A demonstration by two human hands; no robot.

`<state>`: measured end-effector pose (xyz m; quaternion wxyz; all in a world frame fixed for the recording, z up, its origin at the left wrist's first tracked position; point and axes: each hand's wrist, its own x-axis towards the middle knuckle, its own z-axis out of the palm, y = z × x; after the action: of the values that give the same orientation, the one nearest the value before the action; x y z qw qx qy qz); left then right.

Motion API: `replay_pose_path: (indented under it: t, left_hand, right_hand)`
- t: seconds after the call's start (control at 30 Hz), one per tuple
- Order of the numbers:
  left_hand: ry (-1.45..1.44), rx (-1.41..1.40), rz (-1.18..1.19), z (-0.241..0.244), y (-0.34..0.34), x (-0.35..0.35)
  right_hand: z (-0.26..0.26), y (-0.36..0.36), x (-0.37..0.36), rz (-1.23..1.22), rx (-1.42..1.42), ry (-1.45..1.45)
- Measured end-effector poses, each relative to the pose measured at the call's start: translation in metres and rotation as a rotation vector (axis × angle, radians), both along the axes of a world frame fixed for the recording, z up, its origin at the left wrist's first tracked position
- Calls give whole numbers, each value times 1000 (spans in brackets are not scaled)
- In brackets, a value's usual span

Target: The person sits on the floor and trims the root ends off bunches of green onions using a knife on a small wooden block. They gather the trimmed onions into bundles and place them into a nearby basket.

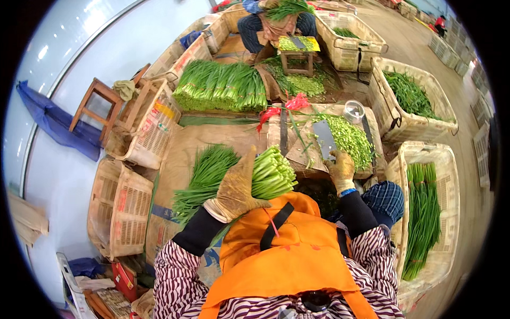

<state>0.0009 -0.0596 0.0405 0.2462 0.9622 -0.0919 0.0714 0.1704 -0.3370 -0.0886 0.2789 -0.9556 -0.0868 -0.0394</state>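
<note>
My left hand (235, 185), in a stained work glove, rests on a thick bundle of green stalks (273, 173), its thumb and fingers spread around it against my orange apron (279, 251). The pale cut ends point right, the leaves left. My right hand (342, 166), also gloved, holds the near end of a cleaver (324, 137) lying flat on the covered work surface (299, 155). Chopped pale stalk ends (352, 139) are heaped beside the blade. A clear round container (354, 111) and red plastic ties (297, 102) sit at the far side.
Tied green bundles (221, 85) are stacked ahead. Plastic crates stand left (131, 211) and right (454, 223), the right one holding tied stalks (422, 219). Across from me, a person (275, 24) sits with greens at a small wooden stool (298, 60).
</note>
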Motion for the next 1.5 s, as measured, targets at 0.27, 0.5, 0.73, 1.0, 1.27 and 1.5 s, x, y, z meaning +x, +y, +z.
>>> replay_pose_path:
  t: [0.27, 0.5, 0.73, 1.0, 1.27, 1.5]
  left_hand:
    - [267, -379, -33, -4, 59, 31]
    - [377, -522, -7, 3, 80, 53]
    - [358, -109, -79, 89, 52, 101]
    - [513, -402, -290, 46, 51, 180]
    - [551, -233, -416, 16, 38, 239]
    - [576, -175, -496, -19, 31, 281]
  right_hand:
    - [-49, -13, 23, -63, -331, 136]
    - [-116, -18, 48, -226, -295, 98]
    - [-29, 1, 30, -33, 126, 361]
    - [-86, 18, 9, 170, -122, 173]
    - [-66, -15, 21, -51, -192, 274]
    - [-47, 4, -3, 104, 68, 291]
